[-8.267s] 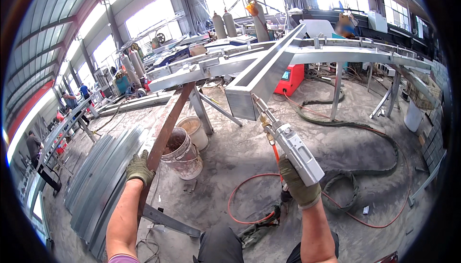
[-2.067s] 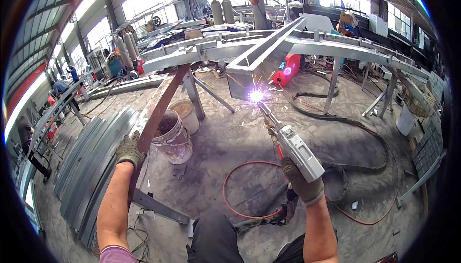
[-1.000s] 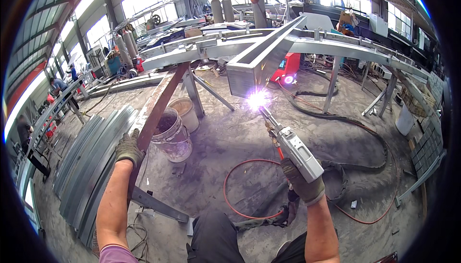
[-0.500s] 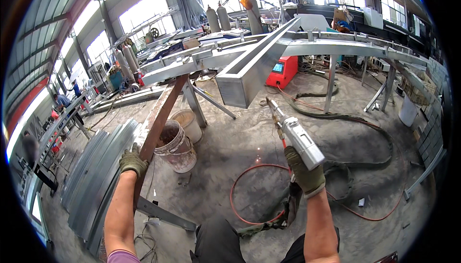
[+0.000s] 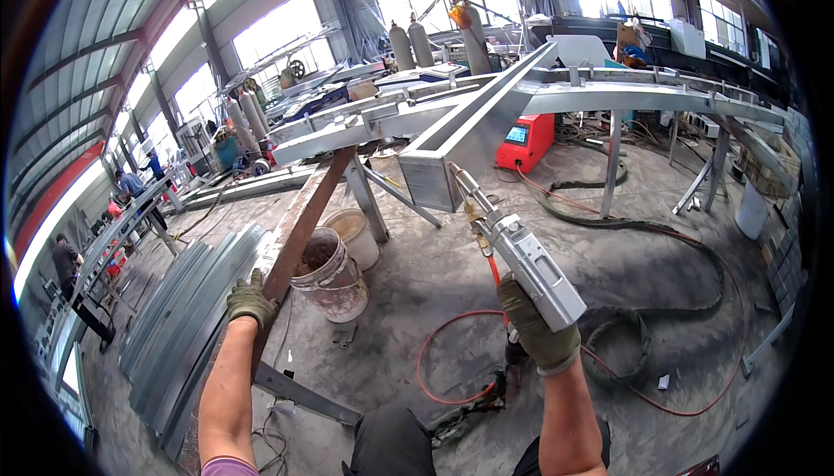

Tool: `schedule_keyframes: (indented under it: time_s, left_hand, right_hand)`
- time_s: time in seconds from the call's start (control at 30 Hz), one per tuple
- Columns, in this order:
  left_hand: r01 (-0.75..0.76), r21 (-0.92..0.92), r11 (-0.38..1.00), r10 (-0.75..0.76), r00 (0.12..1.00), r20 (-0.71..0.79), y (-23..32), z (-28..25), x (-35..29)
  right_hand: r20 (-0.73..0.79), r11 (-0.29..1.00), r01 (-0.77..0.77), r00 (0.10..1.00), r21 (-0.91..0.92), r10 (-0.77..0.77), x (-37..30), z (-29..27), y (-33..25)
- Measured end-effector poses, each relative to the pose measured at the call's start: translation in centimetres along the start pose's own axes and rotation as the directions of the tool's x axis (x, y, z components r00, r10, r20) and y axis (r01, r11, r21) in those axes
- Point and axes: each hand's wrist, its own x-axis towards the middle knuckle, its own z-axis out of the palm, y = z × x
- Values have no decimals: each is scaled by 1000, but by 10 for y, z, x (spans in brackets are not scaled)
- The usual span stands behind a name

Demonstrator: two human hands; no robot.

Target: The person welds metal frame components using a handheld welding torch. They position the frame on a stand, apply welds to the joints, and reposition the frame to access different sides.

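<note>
My right hand (image 5: 540, 327), in a green work glove, is closed round the grip of a silver handheld laser welding gun (image 5: 537, 269). Its narrow brass-coloured nozzle points up and left, with the tip at the right edge of the closed end of a long metal channel (image 5: 429, 182). Whether the tip touches the metal, I cannot tell. An orange-red hose runs down from the gun. My left hand (image 5: 252, 300), gloved alike, rests with fingers apart against a rust-brown steel beam (image 5: 300, 231), beside a stack of grey metal profiles (image 5: 187, 302).
Two dirty buckets (image 5: 330, 280) stand beyond the brown beam. A red machine with a screen (image 5: 526, 142) sits under the metal frame (image 5: 643, 98). Hoses (image 5: 625, 311) loop over the floor at right. Gas cylinders (image 5: 421, 44) stand at the back. People (image 5: 69, 263) are at the far left.
The welding gun has moved up to the channel, its nozzle tip going from below the end to its right edge. Small sparks below it are gone. My left hand stays by the beam.
</note>
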Motion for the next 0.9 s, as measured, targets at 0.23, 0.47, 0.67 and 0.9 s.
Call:
schedule_keyframes:
  time_s: [0.23, 0.47, 0.67, 0.9]
  left_hand:
    - [-2, 15, 1000, 3, 1000, -22, -2, 3, 1]
    - [-12, 22, 1000, 12, 1000, -9, 1, -2, -2]
    - [-13, 27, 1000, 13, 1000, -3, -2, 0, -1]
    - [2, -1, 1000, -2, 1000, 21, 1, -7, -5]
  right_hand:
    - [-28, 991, 130, 991, 14, -129, 4, 3, 12]
    - [-17, 994, 107, 994, -4, -107, 2, 5, 14]
    - [13, 998, 5, 1000, 70, -6, 2, 6, 4]
    - [37, 999, 34, 999, 41, -35, 1, 5, 8]
